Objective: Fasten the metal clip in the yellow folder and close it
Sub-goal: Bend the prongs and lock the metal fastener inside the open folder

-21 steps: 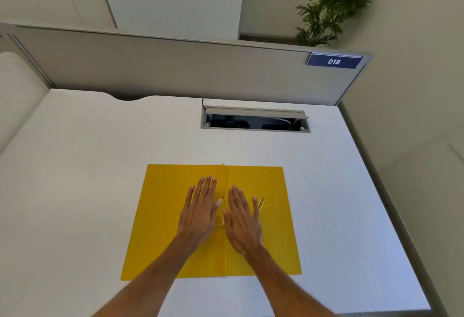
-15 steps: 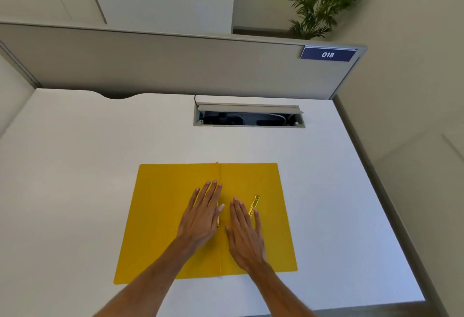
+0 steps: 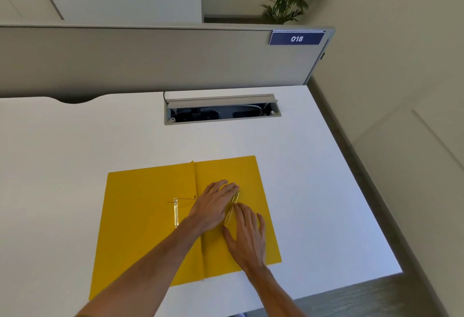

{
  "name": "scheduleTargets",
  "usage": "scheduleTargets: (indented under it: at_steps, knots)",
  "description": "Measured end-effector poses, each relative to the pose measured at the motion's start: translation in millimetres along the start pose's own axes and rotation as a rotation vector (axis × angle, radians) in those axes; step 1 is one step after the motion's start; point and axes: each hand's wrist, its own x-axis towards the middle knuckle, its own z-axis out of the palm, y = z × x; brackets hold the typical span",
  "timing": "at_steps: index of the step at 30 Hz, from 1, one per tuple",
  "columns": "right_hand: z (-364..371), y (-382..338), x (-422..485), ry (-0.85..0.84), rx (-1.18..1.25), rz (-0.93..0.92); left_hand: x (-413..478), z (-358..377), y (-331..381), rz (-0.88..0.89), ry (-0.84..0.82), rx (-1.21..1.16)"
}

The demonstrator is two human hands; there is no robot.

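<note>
The yellow folder (image 3: 140, 216) lies open and flat on the white desk (image 3: 75, 146). A gold metal clip strip (image 3: 175, 212) lies on its left half, just left of the crease. A second gold metal bar (image 3: 232, 208) lies slanted on the right half. My left hand (image 3: 212, 205) reaches across the crease, palm down, its fingertips at the bar's upper end. My right hand (image 3: 247, 237) rests flat on the right half, fingers spread, its fingertips against the bar's lower part. Neither hand is closed around anything.
An open cable hatch (image 3: 222, 109) is set in the desk behind the folder. A grey partition (image 3: 150, 58) with a blue "018" sign (image 3: 296, 38) runs along the back. The desk's right edge (image 3: 351, 171) drops to the floor.
Both hands have slid right from the crease onto the right half, next to the loose bar. The clip strip on the left half has come into view. The camera view has shifted.
</note>
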Motion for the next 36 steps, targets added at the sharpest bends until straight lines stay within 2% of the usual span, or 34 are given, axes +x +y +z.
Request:
scheduleTargets:
  at_steps: [10,17,21,24,28,36]
  knots:
    - [5,19,-1,0.058,0.042,0.049,23,2,7,-0.055,-0.008,-0.019]
    - [4,24,-4,0.109,0.100,0.056,31,11,3,-0.158,0.037,-0.283]
    - [3,25,-5,0.107,0.136,0.063,36,4,1,-0.287,0.058,-0.555]
    - [1,22,-2,0.075,0.180,0.079,33,-1,-4,-0.357,0.052,-0.714]
    - [-7,17,7,0.004,0.251,0.069,26,-1,-9,-0.412,0.066,-0.814]
    - [-12,-9,24,-0.129,0.587,0.219,-6,-18,-17,-0.454,0.123,-0.995]
